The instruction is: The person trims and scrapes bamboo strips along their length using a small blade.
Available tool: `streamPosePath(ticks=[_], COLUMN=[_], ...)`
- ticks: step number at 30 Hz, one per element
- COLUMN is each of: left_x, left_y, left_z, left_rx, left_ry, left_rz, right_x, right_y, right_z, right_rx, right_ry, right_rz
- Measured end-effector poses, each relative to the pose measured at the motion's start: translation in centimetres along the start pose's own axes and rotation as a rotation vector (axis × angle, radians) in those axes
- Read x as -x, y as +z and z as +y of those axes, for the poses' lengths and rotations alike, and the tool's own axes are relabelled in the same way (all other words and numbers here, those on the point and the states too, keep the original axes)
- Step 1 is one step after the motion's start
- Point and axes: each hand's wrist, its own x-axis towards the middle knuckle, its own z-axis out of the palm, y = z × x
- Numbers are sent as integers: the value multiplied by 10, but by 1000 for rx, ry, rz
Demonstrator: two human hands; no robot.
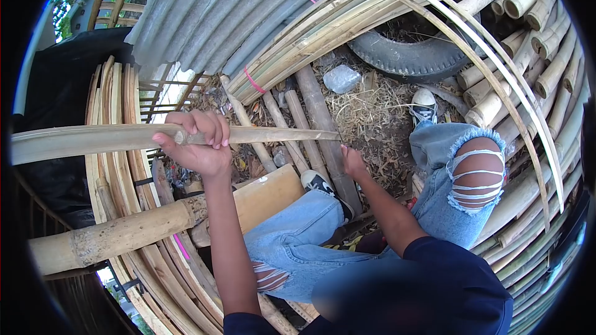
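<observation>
A long split bamboo strip (273,134) runs level across the view, from the far left edge to a narrow end near the middle. My left hand (197,139) is wrapped around it from below, thumb along the near side and fingers over the top. At the strip's right end is my right hand (354,162), its fingers closed. A small dark bit shows at its fingertips, against the strip's tip, too small to name. Under the left forearm lies a thick bamboo pole (124,236), and beside it a tan board (273,197).
Bundled bamboo slats (323,31) lie under corrugated metal sheets (242,6). An old tire (410,56) rests on straw-littered ground. Stacked bamboo poles (546,49) fill the right side, with two loose curved strips (521,96) before them. More slats (118,167) lie at left.
</observation>
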Motion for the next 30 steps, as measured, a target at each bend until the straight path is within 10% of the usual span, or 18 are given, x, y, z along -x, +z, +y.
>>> streamPosePath(ticks=[8,18,25,30], left_x=[1,1,6,13], left_y=[-8,-9,-19,-14], left_z=[1,1,2,2], left_rx=[31,59,67,99], left_ry=[-15,-18,-17,-33], left_rz=[-80,-10,-58,-66], right_x=[8,9,114,111], right_y=[-4,9,-82,-53], right_z=[6,-49,-226,-192], right_rx=[131,-203,-723,-523], right_ry=[282,-25,-253,-320], right_rz=[30,395,21,-29])
